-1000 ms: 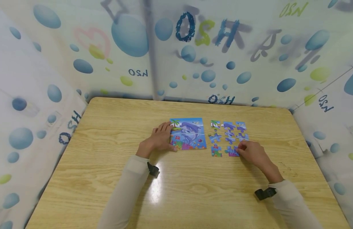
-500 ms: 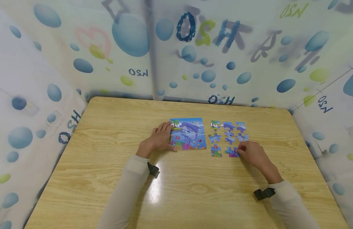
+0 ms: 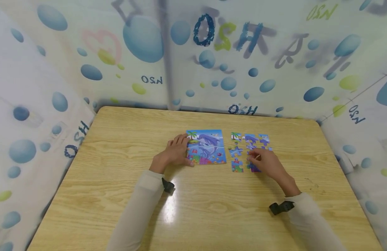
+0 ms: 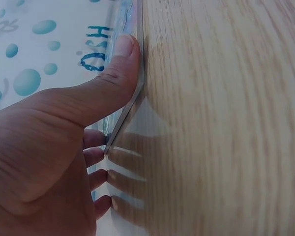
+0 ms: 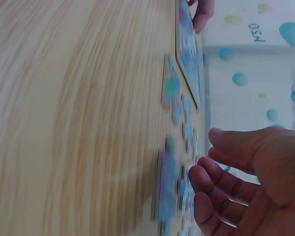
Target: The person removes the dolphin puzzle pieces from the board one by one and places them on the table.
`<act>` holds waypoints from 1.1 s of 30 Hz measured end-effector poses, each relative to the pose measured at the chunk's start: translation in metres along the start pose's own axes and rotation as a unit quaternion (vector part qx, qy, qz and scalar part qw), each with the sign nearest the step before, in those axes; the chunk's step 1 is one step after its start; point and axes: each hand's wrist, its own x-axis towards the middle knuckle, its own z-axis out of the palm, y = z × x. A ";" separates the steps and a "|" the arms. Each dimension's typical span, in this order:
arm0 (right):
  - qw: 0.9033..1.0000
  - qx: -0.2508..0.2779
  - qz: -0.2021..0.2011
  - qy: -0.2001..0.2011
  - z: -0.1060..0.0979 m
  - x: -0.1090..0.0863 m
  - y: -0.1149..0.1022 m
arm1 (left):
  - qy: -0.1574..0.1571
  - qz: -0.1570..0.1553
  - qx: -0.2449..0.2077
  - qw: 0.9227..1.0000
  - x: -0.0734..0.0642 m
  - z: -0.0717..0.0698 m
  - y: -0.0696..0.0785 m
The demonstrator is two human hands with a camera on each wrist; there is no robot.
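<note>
My left hand rests at the left side of a square dolphin picture board, its fingers along the left edge and its thumb by the near corner. The left wrist view shows that thumb lying on the board's edge. Over the jigsaw pieces to the board's right hovers my right hand, fingers loosely curled. No piece shows between its fingers in the right wrist view. The hand partly hides the middle and near pieces, including a coral piece. A crab-and-coral piece lies left of it.
The pieces lie in spaced rows, with a palm-tree piece at the far left of the group. All lie on a wooden table. Behind it hangs a curtain with blue dots, past the table's far edge.
My right hand has shifted left and slightly up from the near coral piece, now hovering over the middle column. The left hand and the board have stayed put.
</note>
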 end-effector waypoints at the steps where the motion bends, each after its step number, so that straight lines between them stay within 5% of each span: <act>1: 1.000 0.007 -0.004 -0.001 0.002 0.002 -0.003 | -0.001 0.000 -0.001 1.000 0.000 0.000 0.000; 17: 0.998 0.005 -0.053 -0.026 0.031 0.030 -0.054 | -0.001 -0.003 0.008 1.000 0.001 0.000 0.002; 33: 0.996 -0.044 -0.039 -0.069 0.046 0.051 -0.072 | -0.001 -0.005 0.007 1.000 0.003 0.002 -0.001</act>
